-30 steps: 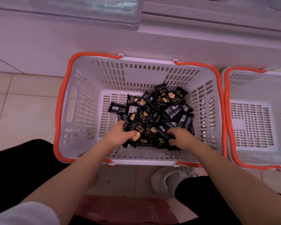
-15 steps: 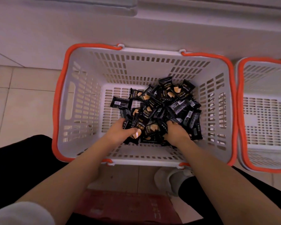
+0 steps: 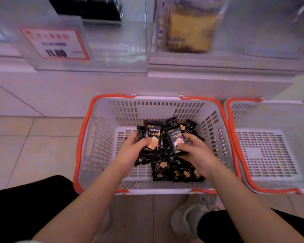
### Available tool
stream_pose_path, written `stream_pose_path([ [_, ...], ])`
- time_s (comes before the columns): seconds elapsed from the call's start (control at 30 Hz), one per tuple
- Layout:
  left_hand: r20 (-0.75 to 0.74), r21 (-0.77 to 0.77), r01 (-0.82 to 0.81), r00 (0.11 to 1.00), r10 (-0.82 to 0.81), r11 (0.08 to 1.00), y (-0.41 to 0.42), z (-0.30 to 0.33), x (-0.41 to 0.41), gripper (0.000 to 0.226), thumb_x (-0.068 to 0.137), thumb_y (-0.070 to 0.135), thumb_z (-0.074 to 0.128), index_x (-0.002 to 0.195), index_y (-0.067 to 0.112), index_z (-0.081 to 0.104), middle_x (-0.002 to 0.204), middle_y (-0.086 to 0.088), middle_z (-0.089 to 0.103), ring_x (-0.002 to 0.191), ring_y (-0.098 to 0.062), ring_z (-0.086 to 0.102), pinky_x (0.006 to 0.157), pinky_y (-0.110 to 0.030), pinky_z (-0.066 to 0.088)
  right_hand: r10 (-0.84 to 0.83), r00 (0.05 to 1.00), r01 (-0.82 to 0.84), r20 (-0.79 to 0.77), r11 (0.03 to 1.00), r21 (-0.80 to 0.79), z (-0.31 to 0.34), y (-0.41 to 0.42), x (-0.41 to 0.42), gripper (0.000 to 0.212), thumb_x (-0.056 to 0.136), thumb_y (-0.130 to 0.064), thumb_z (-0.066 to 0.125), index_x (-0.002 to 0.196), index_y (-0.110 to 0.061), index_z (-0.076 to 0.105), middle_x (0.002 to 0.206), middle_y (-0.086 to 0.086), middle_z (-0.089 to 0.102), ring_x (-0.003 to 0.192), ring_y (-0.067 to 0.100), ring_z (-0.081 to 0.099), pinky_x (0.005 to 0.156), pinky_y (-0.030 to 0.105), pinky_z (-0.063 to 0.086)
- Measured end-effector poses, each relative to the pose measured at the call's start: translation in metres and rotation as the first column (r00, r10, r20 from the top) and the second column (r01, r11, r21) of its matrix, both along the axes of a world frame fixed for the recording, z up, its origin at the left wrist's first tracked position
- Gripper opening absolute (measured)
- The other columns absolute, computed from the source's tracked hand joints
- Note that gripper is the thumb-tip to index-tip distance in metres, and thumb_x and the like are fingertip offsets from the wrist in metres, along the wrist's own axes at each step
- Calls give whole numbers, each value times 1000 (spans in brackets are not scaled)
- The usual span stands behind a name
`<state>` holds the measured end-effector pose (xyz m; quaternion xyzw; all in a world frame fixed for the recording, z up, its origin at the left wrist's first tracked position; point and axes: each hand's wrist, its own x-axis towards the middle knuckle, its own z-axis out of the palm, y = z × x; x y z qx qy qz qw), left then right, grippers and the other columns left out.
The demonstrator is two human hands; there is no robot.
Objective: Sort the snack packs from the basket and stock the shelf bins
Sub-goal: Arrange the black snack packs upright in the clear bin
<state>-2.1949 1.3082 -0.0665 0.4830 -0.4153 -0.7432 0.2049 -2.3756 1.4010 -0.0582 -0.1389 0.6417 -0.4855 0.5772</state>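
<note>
Here, label by label:
Left hand (image 3: 130, 151): closed around a bunch of black packs (image 3: 152, 137), thumb across the front of the top one, raised a little above the pile.
Right hand (image 3: 198, 155): clamped on another bunch of the same packs (image 3: 175, 139), thumb on the front, fingers wrapped under.
Hands to each other: side by side over the middle of the basket, the two held bunches touching or nearly so.
Pile (image 3: 175, 171): loose black packs with an orange picture, lying on the basket floor under and behind the hands, most of them below the right hand.
Basket (image 3: 98, 137): white slotted plastic with an orange rim, on the tiled floor, both forearms reaching into it from the near side.
Second basket (image 3: 267, 155): same make, just right of the right hand's basket, rims nearly touching.
Bins (image 3: 116, 50): clear shelf bins above and beyond the hands; dark packs in the one above the left hand, a yellow pack (image 3: 188, 28) in the one above the right.
Price tag (image 3: 54, 43): red-bordered, on the bin front up and left of the left hand.
Shoe (image 3: 188, 218): pale, on the floor beneath the right forearm.
</note>
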Motion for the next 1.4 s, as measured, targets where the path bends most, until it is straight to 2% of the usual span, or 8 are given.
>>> stream_pose_path([
  [0.2, -217, -89, -24, 976, 4, 996, 9, 68, -3, 16, 84, 7, 56, 85, 19, 66, 74, 2, 70, 66, -10, 66, 54, -20, 51, -56, 992, 39, -114, 989, -143, 63, -2, 34, 19, 88, -5, 59, 105, -13, 58, 103, 6, 69, 100, 24, 64, 94, 44, 48],
  [0.53, -293, -399, -41, 952, -85, 916, 2, 185, 5, 26, 89, 2, 50, 111, 12, 58, 96, -3, 66, 86, -16, 60, 87, -41, 45, -149, 926, -25, -347, 893, -449, 175, -31, 54, 18, 92, -6, 54, 96, -23, 58, 95, -3, 67, 93, 15, 62, 86, 32, 50],
  [0.63, -291, -503, -40, 948, -126, 863, -5, 205, 6, 27, 88, -1, 49, 105, 19, 58, 91, 2, 67, 83, -13, 61, 84, -37, 47, -172, 930, -9, -324, 873, -488, 195, -41, 61, 21, 93, -2, 48, 95, -19, 60, 95, 2, 67, 85, 11, 64, 78, 25, 52],
  [0.8, -314, -586, -66, 937, -151, 808, -30, 223, 10, 25, 87, 10, 55, 99, 32, 61, 85, 11, 71, 81, -8, 65, 68, -25, 53, -29, 967, -111, -252, 844, -524, 223, -57, 73, 36, 99, -39, 31, 113, -25, 61, 113, -2, 68, 108, 8, 61, 94, 27, 46],
  [0.9, -354, -567, -62, 919, -175, 822, -50, 229, 11, 27, 74, 26, 58, 100, 29, 61, 82, 13, 69, 80, -3, 63, 74, -24, 49, 50, 948, -216, -315, 827, -518, 237, -76, 86, 20, 97, -35, 39, 107, -35, 57, 105, -15, 65, 91, -11, 61, 74, 6, 47],
  [1.23, -379, -561, 59, 868, -320, 826, -123, 251, 20, 59, 57, 39, 58, 115, 26, 52, 85, 4, 68, 88, -10, 63, 79, -24, 52, 86, 904, -315, -419, 796, -516, 260, -149, 94, 21, 94, -24, 50, 111, -35, 50, 99, -22, 61, 79, -23, 56, 64, -2, 41],
  [1.33, -263, -604, 84, 918, -298, 793, -158, 260, 14, 37, 82, 36, 51, 115, 20, 56, 96, -2, 65, 114, -24, 54, 103, -37, 38, 10, 864, -283, -504, 837, -468, 275, -164, 77, 17, 90, -32, 56, 107, -32, 58, 92, -17, 69, 86, -7, 64, 76, 12, 48],
  [1.4, -87, -662, 109, 972, -220, 741, -184, 260, 12, 29, 89, 38, 41, 110, 28, 59, 112, 5, 62, 117, -17, 52, 99, -29, 38, -48, 836, -226, -547, 877, -423, 282, -170, 64, 19, 84, -38, 61, 102, -30, 62, 94, -12, 71, 93, 7, 66, 85, 28, 51],
])
